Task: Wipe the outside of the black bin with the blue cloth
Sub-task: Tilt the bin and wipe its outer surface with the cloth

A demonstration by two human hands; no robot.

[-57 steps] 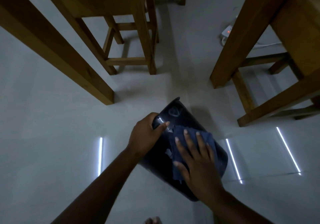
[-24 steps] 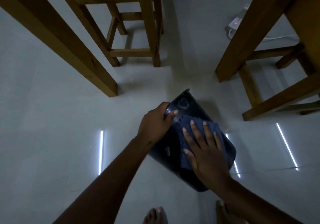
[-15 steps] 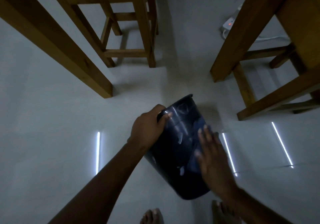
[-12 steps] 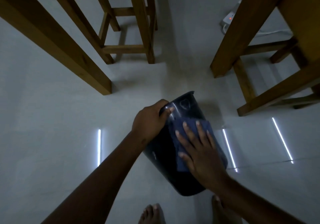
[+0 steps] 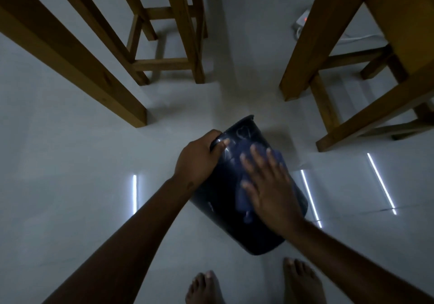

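The black bin (image 5: 237,186) lay tipped over on the pale floor (image 5: 70,163), its rim pointing away from the person and its base close to the two bare feet (image 5: 253,285). The left hand (image 5: 199,160) gripped the rim, its fingers (image 5: 222,143) curled shut over the edge, thumb side on the outer wall. The right hand (image 5: 270,188) lay flat with its fingers spread wide, pressing the blue cloth (image 5: 244,200) against the upper side of the bin's wall; nothing was pinched, the cloth being held only by palm pressure.

To wipe well here, the flat palm should probably keep even pressure and travel in long strokes from rim to base, so the cloth did not bunch or slip out from under the hand. The rim grip looked like the anchor: it would need to stay firm, since a smooth round bin on smooth tile could roll or skid. Turning the bin a little by that rim between strokes would bring the unseen underside up.

Wooden stool legs (image 5: 183,33) and bench legs (image 5: 312,36) stood well apart beyond the bin, out of the way.
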